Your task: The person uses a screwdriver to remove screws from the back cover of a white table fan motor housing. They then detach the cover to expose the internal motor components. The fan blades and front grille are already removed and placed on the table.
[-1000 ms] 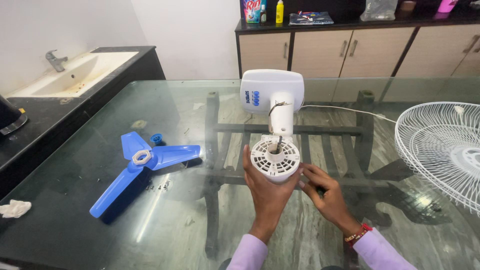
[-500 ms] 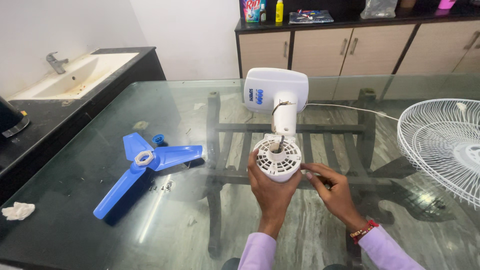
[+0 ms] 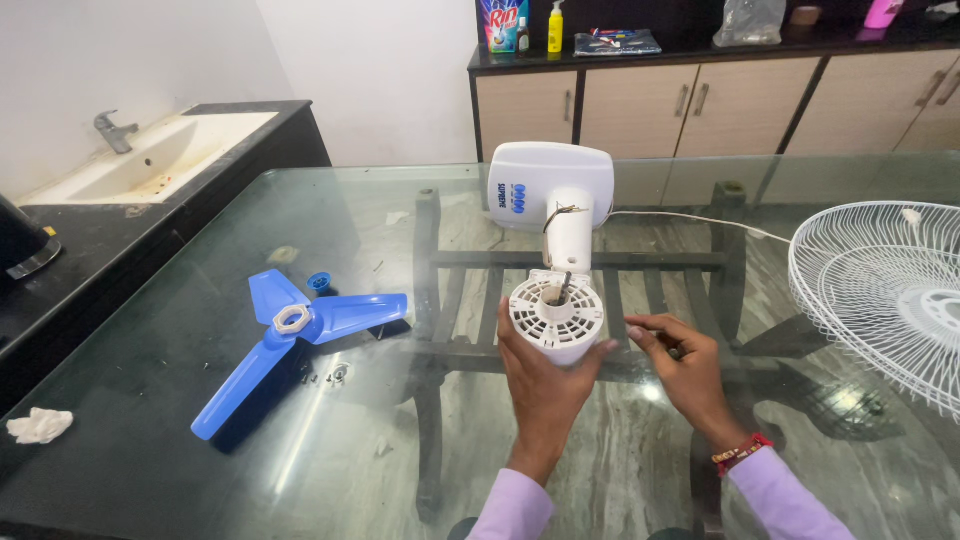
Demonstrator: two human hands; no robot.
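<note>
A white table fan body lies on its side on the glass table (image 3: 300,470); its base (image 3: 550,185) points away and its round vented motor housing (image 3: 556,317) faces me. My left hand (image 3: 545,385) cups the housing from below. My right hand (image 3: 685,372) hovers just right of the housing, fingers curled around something small and dark that I cannot make out. A blue three-blade fan propeller (image 3: 295,335) with a white nut at its hub lies to the left.
A white wire fan guard (image 3: 885,295) rests at the right edge. A small blue cap (image 3: 319,281) and several tiny screws (image 3: 320,377) lie near the propeller. A white cord (image 3: 690,222) runs from the base. A crumpled cloth (image 3: 38,425) sits far left; sink counter and cabinets stand behind.
My right hand has pulled away from the motor housing toward the right. My left hand still cups the housing, which shifted slightly.
</note>
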